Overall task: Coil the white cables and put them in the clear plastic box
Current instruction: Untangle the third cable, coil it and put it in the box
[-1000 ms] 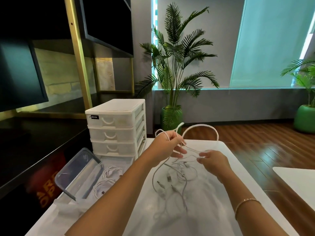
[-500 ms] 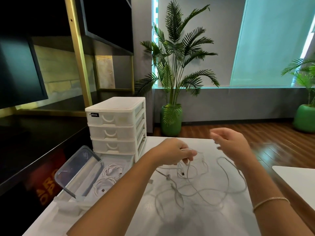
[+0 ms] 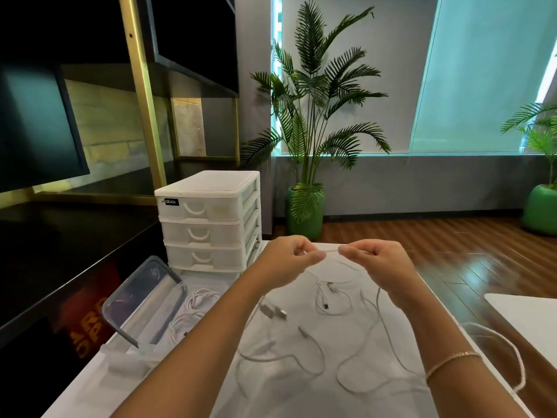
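Observation:
My left hand (image 3: pixel 284 260) and my right hand (image 3: pixel 375 263) are raised above the white table (image 3: pixel 187 396), each pinching the same white cable (image 3: pixel 330 251) that is stretched short between them. Its slack hangs down from my right hand onto the table. Several loose white cables (image 3: pixel 301 354) lie tangled on the table under my forearms. The clear plastic box (image 3: pixel 144 300) stands at the left with its lid tipped up, and coiled white cables (image 3: pixel 196 312) lie inside it.
A white three-drawer organiser (image 3: pixel 211 221) stands behind the box. A dark counter and shelving run along the left. One cable loop (image 3: pixel 512 360) hangs over the table's right edge. Potted palms stand on the wooden floor beyond; another white table corner shows at right.
My right hand was open in the air; it has come back to meet my left hand and closed on the cable. Both hands have risen, and the cable between them is now taut.

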`<state>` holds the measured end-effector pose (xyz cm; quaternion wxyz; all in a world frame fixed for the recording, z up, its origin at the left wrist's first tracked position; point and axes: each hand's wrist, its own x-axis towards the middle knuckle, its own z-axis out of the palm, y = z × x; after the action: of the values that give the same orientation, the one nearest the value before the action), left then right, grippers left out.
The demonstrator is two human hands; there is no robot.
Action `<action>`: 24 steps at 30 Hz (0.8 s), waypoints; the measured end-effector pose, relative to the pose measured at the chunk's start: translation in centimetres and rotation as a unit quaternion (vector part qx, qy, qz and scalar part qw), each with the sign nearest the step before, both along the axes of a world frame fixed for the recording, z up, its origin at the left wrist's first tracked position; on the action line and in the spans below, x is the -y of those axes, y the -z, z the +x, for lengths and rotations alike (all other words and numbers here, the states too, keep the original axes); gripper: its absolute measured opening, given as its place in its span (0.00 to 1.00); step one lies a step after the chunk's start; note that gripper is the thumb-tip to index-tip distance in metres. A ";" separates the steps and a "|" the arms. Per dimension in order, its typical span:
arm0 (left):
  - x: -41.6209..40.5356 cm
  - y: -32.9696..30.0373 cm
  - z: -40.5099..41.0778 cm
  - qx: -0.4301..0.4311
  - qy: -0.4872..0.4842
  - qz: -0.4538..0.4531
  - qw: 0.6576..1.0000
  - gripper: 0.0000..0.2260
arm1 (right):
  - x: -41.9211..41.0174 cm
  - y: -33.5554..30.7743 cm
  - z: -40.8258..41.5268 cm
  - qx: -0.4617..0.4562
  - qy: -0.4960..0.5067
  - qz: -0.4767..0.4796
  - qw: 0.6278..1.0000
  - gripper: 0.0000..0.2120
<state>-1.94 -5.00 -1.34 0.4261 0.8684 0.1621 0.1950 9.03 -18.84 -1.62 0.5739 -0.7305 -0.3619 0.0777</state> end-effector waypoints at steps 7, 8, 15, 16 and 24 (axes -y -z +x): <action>-1.5 2.7 -0.5 0.001 -0.054 -0.003 0.999 0.10 | -0.2 2.1 1.1 -0.022 0.080 0.090 0.992 0.03; -1.7 2.9 -0.5 0.003 -0.066 0.003 0.998 0.08 | -0.3 2.3 1.2 -0.028 0.087 0.100 0.991 0.02; -4.5 3.7 -0.1 0.050 -0.168 0.019 0.984 0.07 | -0.1 2.9 2.0 -0.074 0.160 0.174 0.969 0.02; -4.6 3.6 0.1 0.059 -0.169 0.013 0.984 0.07 | -0.2 3.1 2.0 -0.074 0.169 0.166 0.969 0.02; -4.0 2.0 1.6 0.107 -0.144 0.061 0.982 0.06 | -1.3 4.3 1.8 -0.005 0.178 -0.026 0.984 0.07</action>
<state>-0.36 -1.03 -3.32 0.3545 0.8347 0.2264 0.3554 10.85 -17.56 -5.88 0.5611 -0.7977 -0.2205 -0.0126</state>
